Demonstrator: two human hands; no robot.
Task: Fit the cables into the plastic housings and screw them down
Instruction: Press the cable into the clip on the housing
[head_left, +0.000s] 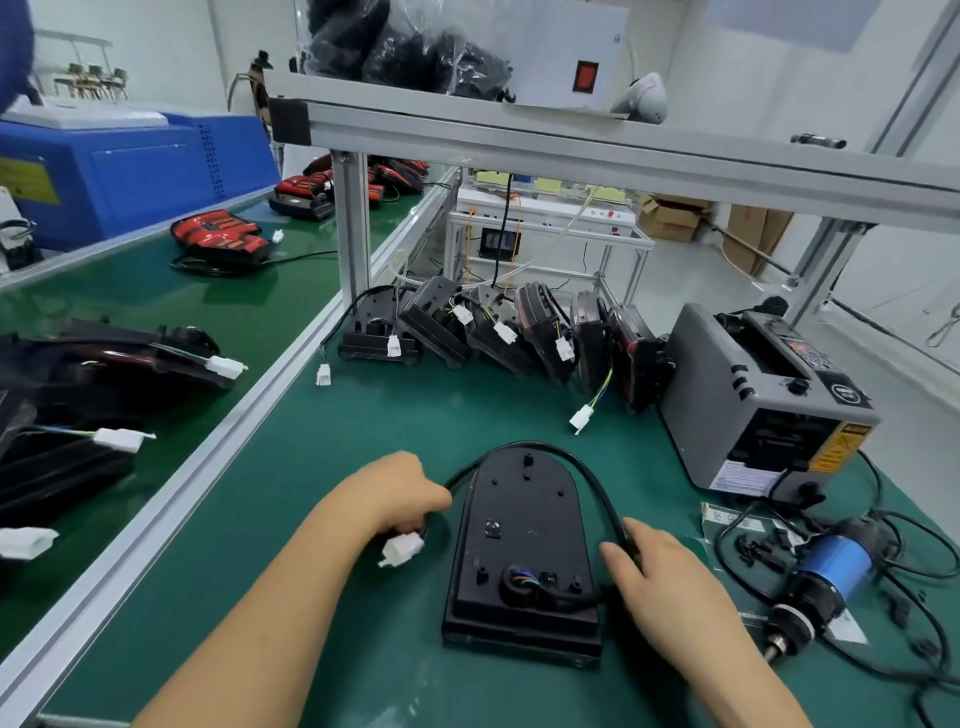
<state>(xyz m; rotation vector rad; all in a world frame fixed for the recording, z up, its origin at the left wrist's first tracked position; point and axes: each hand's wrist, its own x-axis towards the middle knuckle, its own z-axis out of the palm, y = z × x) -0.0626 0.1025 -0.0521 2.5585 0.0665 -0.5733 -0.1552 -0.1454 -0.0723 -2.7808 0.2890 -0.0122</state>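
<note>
A black plastic housing (522, 545) lies back-up on the green mat in front of me. A black cable (582, 467) leaves a round opening near its lower edge, loops up the right side, over the top and down the left. My left hand (400, 493) grips the cable's end, and the white connector (402, 549) sticks out below my fingers. My right hand (660, 582) holds the cable at the housing's right edge, thumb and fingers around it.
Several more black housings (493, 327) with white plugs lean in a row at the back. A grey tape dispenser (763, 400) stands at the right. A blue electric screwdriver (815, 587) and small black screws (756, 551) lie at the right. A conveyor (208, 312) at the left carries lamps.
</note>
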